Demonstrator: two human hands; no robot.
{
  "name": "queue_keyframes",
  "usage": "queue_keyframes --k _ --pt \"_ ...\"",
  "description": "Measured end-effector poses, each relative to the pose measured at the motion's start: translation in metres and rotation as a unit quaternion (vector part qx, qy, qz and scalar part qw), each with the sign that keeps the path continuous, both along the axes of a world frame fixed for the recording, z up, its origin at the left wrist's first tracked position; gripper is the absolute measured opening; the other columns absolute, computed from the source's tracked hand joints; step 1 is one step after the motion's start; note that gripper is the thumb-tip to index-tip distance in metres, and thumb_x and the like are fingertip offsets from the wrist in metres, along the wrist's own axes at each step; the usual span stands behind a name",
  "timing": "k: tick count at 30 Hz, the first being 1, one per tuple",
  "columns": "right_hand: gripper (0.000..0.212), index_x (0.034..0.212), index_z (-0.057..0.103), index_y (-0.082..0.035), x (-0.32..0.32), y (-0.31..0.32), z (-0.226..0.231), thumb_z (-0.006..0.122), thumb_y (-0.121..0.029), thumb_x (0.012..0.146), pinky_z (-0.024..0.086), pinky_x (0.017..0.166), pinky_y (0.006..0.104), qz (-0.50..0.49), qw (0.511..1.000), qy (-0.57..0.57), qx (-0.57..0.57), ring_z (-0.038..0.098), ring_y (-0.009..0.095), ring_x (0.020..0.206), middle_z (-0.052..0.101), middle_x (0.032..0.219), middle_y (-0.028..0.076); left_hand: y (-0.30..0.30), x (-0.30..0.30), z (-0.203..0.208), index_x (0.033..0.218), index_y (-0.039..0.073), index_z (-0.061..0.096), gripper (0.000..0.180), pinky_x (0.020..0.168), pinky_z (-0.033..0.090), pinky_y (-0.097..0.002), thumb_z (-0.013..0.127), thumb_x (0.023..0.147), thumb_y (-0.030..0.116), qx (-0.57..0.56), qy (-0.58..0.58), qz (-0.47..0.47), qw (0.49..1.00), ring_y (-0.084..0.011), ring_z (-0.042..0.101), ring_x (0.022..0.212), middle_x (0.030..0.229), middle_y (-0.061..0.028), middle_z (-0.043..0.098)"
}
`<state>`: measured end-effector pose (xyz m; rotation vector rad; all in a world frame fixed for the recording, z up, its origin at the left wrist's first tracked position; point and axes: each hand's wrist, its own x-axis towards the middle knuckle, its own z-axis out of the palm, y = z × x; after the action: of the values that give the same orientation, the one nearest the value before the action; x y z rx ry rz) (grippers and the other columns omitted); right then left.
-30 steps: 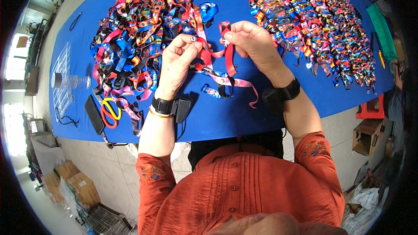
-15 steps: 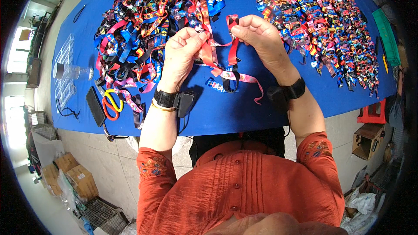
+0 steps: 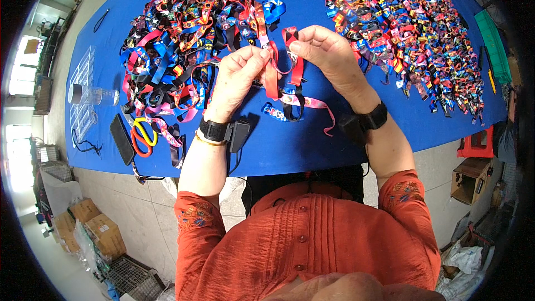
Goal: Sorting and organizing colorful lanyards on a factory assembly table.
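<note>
— Red ribbon (image 3: pixel 271 75), is that what both hands have?

— Yes. The left hand (image 3: pixel 237 78) pinches it at the fingertips, fingers closed tight on the strip; the right hand (image 3: pixel 329 56) pinches the other end, folded into a small loop at the top. What sits between the left fingertips is too small to make out.

— Which way does it run?

— Its held span lies roughly left to right between the two hands, above the blue table cover (image 3: pixel 290 145); the loose tails hang down toward the person, long axis nearly vertical in the picture.

— Anything hidden?

— The ribbon's lower ends blend into a pink strip (image 3: pixel 309 102) lying on the cover, so where each ends is unclear. The tangled ribbon heap (image 3: pixel 178 39) to the left and the pile of folded pieces (image 3: pixel 407 22) to the right are both cut off at the top edge. Scissors (image 3: pixel 142 136) lie near the left wrist.
</note>
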<state>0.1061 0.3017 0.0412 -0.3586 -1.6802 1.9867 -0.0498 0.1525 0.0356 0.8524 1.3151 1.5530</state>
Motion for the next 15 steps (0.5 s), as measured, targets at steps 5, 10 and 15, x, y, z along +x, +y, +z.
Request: queue_keyframes --k 5,10,15 --pt "0.012 0.099 0.063 -0.002 -0.0011 -0.0003 -0.0063 0.067 -0.011 0.092 0.051 0.074 0.0203 0.027 1.0 -0.015 0.005 0.061 0.005 0.082 0.066 0.09 0.0 0.0004 0.0016 -0.0006 0.092 0.005 0.066 0.021 0.061 0.044 -0.0208 0.059 0.099 0.023 0.001 0.019 -0.006 1.0 -0.0042 0.057 0.064 0.076 0.0014 0.066" --pt "0.01 0.099 0.06 -0.002 -0.0008 -0.0014 -0.0063 0.065 -0.011 0.094 0.05 0.075 0.0207 0.048 0.999 -0.018 0.016 0.061 0.005 0.084 0.065 0.09 -0.001 -0.0002 0.0038 0.0009 0.091 0.004 0.066 0.021 0.061 0.046 -0.0213 0.06 0.099 0.022 0.0 0.026 -0.018 1.0 -0.0046 0.057 0.064 0.076 0.0012 0.066" --pt "0.009 0.099 0.058 -0.003 -0.0029 -0.0033 -0.006 0.063 -0.01 0.095 0.05 0.074 0.021 0.06 0.998 0.013 0.011 0.06 0.005 0.086 0.063 0.09 -0.001 -0.0003 0.0059 -0.0042 0.091 0.004 0.066 0.021 0.062 0.047 -0.022 0.062 0.098 0.023 -0.013 0.077 -0.033 0.996 -0.0047 0.058 0.066 0.076 0.0012 0.065"
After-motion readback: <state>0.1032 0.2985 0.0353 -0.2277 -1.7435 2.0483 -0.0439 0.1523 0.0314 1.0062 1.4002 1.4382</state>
